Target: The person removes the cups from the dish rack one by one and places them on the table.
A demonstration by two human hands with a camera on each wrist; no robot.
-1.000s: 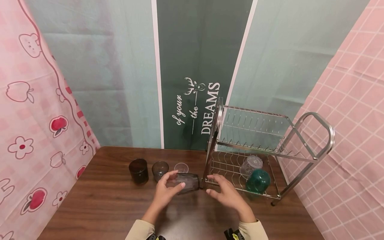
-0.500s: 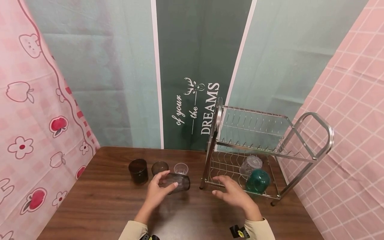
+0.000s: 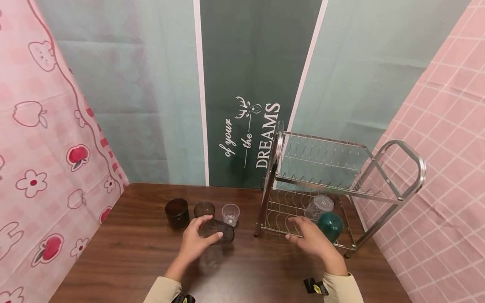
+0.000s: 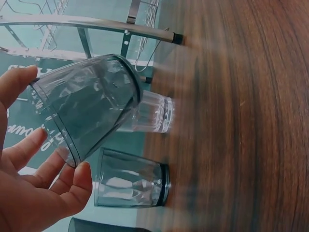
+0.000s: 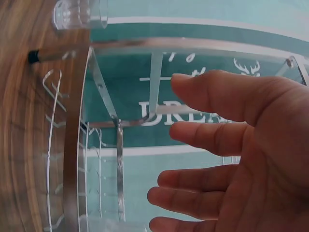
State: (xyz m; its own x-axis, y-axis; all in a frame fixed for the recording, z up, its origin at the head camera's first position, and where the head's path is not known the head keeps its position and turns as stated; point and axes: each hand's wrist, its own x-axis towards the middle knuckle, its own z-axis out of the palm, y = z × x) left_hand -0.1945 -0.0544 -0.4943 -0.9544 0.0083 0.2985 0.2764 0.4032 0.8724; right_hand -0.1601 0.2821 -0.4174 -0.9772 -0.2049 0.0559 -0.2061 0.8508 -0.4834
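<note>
My left hand [image 3: 195,242] grips a smoky grey tumbler [image 4: 89,104] near its rim, thumb on one side and fingertips on the other. The tumbler is tilted above the table, its base pointing right in the head view. Behind it stand a small clear cup [image 3: 230,214] and a grey glass [image 4: 129,181], the latter partly hidden by the hand in the head view. A dark glass [image 3: 177,213] stands to their left. My right hand [image 3: 312,240] holds nothing; its fingers are spread in front of the rack's lower shelf, beside an upside-down teal glass [image 3: 330,227].
A two-tier metal dish rack [image 3: 322,185] stands at the right of the wooden table [image 3: 132,252]. On its lower shelf, behind the teal glass, is a clear glass [image 3: 319,207]. Printed cloths hang at the back and both sides.
My left hand has carried the grey tumbler leftward, away from the rack, and tilted it, uncovering the small clear cup. My right hand has moved right, toward the teal glass, with nothing in it.
</note>
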